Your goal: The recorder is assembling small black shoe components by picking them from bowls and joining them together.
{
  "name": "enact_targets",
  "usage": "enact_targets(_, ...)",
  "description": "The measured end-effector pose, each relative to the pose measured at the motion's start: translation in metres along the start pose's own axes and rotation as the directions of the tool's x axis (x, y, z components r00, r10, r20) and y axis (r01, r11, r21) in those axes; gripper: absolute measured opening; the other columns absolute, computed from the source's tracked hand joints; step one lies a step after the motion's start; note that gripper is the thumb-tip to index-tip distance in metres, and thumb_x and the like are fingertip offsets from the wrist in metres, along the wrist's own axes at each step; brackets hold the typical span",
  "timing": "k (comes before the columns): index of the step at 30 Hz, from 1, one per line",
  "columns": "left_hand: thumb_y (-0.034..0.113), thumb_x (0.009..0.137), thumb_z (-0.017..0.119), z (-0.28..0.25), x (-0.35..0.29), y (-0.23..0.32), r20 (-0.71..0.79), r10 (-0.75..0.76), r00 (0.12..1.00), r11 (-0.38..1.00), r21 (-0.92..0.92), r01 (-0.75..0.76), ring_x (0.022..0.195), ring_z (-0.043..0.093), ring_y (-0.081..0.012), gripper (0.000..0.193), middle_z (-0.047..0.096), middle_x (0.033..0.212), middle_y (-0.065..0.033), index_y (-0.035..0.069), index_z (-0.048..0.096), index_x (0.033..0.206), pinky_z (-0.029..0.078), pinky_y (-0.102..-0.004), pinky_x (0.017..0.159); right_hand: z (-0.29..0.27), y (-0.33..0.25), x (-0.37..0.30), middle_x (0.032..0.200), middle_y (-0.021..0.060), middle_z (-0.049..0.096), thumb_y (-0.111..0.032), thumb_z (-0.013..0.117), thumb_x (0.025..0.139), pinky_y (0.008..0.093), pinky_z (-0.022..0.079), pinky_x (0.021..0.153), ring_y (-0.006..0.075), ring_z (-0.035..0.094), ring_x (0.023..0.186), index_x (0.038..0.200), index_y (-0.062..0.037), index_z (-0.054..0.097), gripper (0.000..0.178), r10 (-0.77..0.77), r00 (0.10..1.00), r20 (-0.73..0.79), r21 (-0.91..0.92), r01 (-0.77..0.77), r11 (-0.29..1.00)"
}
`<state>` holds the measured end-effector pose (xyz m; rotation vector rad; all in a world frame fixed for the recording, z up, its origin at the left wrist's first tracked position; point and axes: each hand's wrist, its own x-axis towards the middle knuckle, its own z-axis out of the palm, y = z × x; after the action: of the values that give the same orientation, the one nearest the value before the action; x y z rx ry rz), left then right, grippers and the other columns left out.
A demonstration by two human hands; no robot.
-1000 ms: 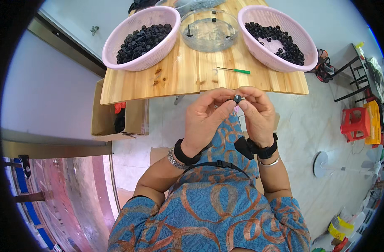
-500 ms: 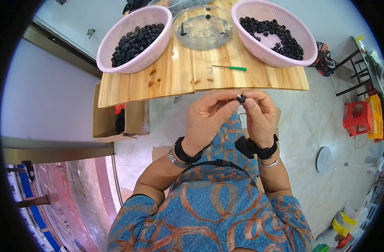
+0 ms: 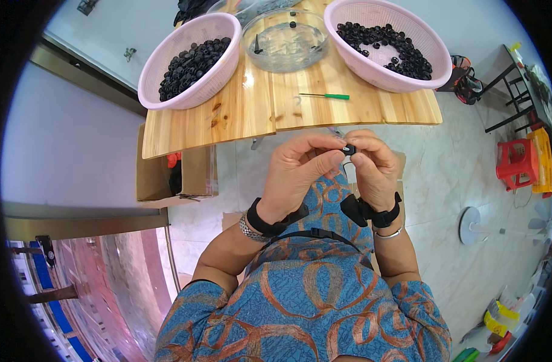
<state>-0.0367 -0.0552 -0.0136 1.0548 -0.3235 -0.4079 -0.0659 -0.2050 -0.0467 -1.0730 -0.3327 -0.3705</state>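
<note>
A small black knob-like part [image 3: 349, 149] with a pale spot on its face is pinched between my two hands, just in front of the table edge. My left hand [image 3: 303, 169] meets it with thumb and index fingertips from the left. From the right, the thumb and bent fingers of my right hand [image 3: 373, 167] grip its other side. Beyond the hands, a screwdriver [image 3: 333, 96] with a green handle lies on the wooden table [image 3: 245, 114]. Fingertips partly cover the black part, so its full shape is hidden.
A pink basket [image 3: 227, 63] at the left is heaped with small black parts; another pink basket [image 3: 436, 75] at the right holds looser ones. Between them sits a clear round dish [image 3: 288, 63] with a few black pieces. Under the table's left side stands a cardboard box [image 3: 200, 175].
The black part has turned between my fingers: the pale bit that stuck up from it now shows as a spot on its face. The view has shifted slightly.
</note>
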Motion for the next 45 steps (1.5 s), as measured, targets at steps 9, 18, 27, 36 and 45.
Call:
enact_targets(9,0.004,0.081,0.062,0.005,-0.003,-0.004,-0.028,0.049,0.998,0.997,0.068,-0.047,0.067,0.055,-0.006,0.014,0.061,0.079,-0.0025,0.001,0.061,0.095,0.045,-0.0174,0.058,-0.001,-0.001,0.0,0.102,0.0119,0.055,0.006,0.06,0.078,0.0203,0.045,0.064,0.0122,0.054,0.081,0.099,0.0035,0.058,0.021,-0.176,0.982,0.063,-0.194,0.185,0.963)
enact_targets(18,0.002,0.082,0.06,0.001,-0.005,-0.002,-0.099,-0.114,0.989,0.981,-0.165,0.097,0.072,0.055,-0.0072,0.018,0.062,0.094,-0.0059,0.001,0.059,0.1,0.046,-0.018,0.064,-0.006,-0.001,-0.005,0.101,0.0097,0.055,0.005,0.059,0.079,0.0224,0.045,0.073,0.0125,0.054,0.086,0.098,0.0021,0.055,0.02,-0.03,0.998,-0.054,-0.041,0.028,0.999)
enact_targets(27,0.001,0.085,0.053,-0.011,-0.001,-0.004,0.055,-0.193,0.98,0.869,-0.453,0.197,0.087,0.058,-0.0125,0.023,0.058,0.104,-0.0094,0.004,0.053,0.108,0.051,-0.0231,0.073,0.01,-0.002,-0.005,0.101,0.0087,0.055,0.003,0.058,0.081,0.0248,0.046,0.078,0.0131,0.055,0.09,0.1,0.0024,0.054,0.02,0.064,0.997,-0.029,0.034,-0.063,0.997)
enact_targets(36,0.0,0.084,0.055,-0.011,-0.001,-0.005,0.033,-0.109,0.993,0.936,-0.333,0.114,0.084,0.057,-0.0117,0.02,0.059,0.097,-0.0069,0.002,0.053,0.104,0.048,-0.024,0.073,0.013,-0.002,-0.005,0.101,0.0088,0.055,0.003,0.058,0.082,0.025,0.046,0.079,0.0129,0.055,0.091,0.101,0.0026,0.054,0.019,0.144,0.989,-0.021,0.089,-0.142,0.986)
enact_targets(45,-0.003,0.085,0.048,-0.023,-0.003,0.002,0.041,-0.153,0.987,0.913,-0.376,0.157,0.091,0.056,-0.0141,0.031,0.053,0.111,-0.0139,0.002,0.048,0.116,0.051,-0.0222,0.076,0.02,-0.023,0.002,0.089,0.0081,0.058,0.0,0.064,0.075,0.0241,0.045,0.069,0.0136,0.054,0.075,0.091,0.0,0.059,0.017,-0.02,0.999,-0.025,-0.497,0.005,0.868)
